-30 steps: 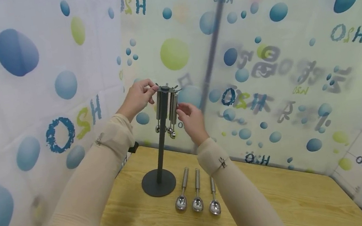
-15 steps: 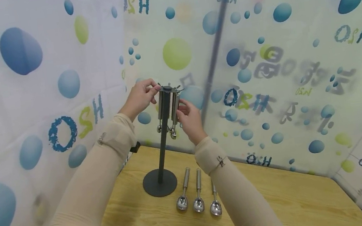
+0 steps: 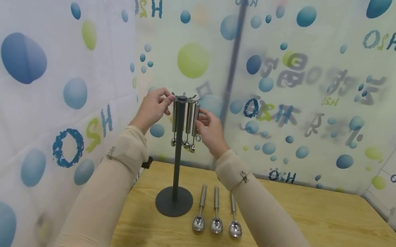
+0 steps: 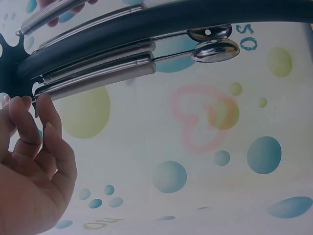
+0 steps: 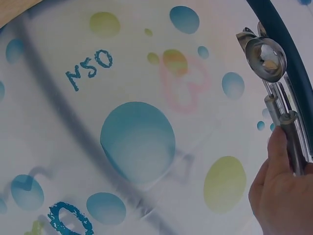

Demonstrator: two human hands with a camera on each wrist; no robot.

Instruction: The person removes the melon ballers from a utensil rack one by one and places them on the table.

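Scoop is upright at the top of the stand in the head view, pinched by the right hand; moved gently, it should not knock the hanging scoops. In the left wrist view, the left hand pinches the top of the stand, a useful brace; whether the scoop is hooked on is hard to tell. In the right wrist view, the hand hides the scoop's upper end.
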